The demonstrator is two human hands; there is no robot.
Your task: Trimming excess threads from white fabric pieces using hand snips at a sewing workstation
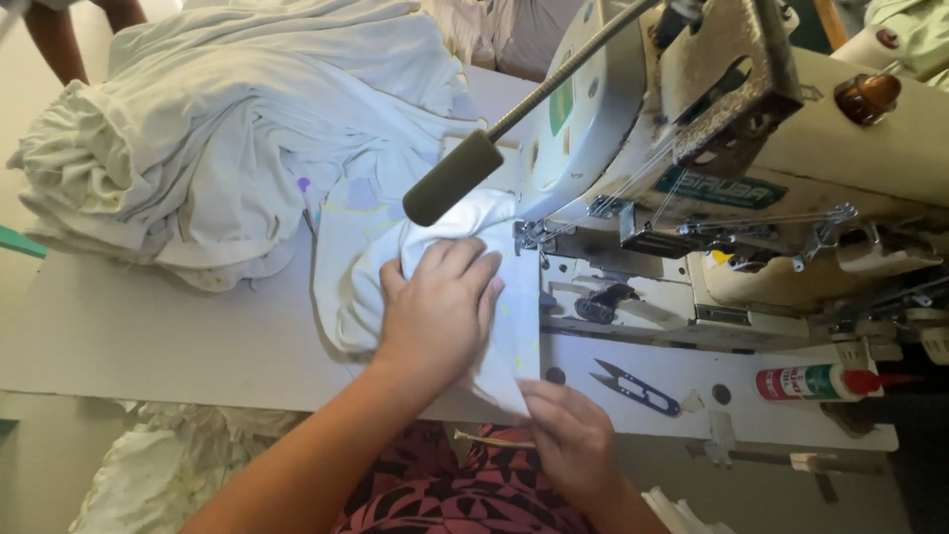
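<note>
White cloth (465,247), left hand (435,311) flat on it, right hand (573,435) pinching edge

Pale work table (148,336), front edge running across the lower frame. Heaped white cloth (227,129) at the far left corner. Cream industrial sewing machine (791,168) along the right side, gooseneck lamp (455,178) lit over the middle. Thread snips (638,388) and small bottle (816,381) near the front right edge. Floor below indistinct.

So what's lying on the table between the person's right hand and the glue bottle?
In the head view, small thread snips with blue handles lie between the right hand and the glue bottle.
</note>
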